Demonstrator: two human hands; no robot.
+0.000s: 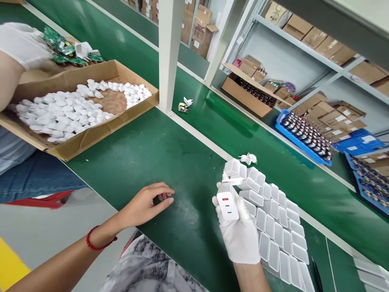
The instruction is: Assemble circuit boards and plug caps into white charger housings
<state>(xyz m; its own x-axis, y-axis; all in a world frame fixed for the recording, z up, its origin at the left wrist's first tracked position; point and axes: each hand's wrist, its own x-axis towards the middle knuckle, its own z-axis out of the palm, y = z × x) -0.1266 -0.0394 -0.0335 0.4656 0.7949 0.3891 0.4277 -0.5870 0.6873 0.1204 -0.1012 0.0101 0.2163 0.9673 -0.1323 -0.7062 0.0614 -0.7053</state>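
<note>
My right hand (pixel 238 235), in a white glove, is closed around a white USB wall charger (pixel 227 206). The charger's face with one red port and two small slots points toward me. Just above it, at the gloved fingertips, is a white plug piece (pixel 233 180); whether it is joined to the charger I cannot tell. Bare and with a red cord at the wrist, my left hand (pixel 148 202) rests on the green table (pixel 136 158). Its thumb is stretched out apart from the loosely bent fingers, and it holds nothing. Beside my right hand stand rows of white open-ended housings (pixel 275 223).
A cardboard tray (pixel 88 140) of small white parts lies left, with a co-worker's gloved hand (pixel 26 46) over it near green circuit boards (pixel 60 42). A post (pixel 167 56) rises mid-table. Loose plug parts (pixel 249 158), black tweezers (pixel 316 275) and a blue tray (pixel 304 134) lie right.
</note>
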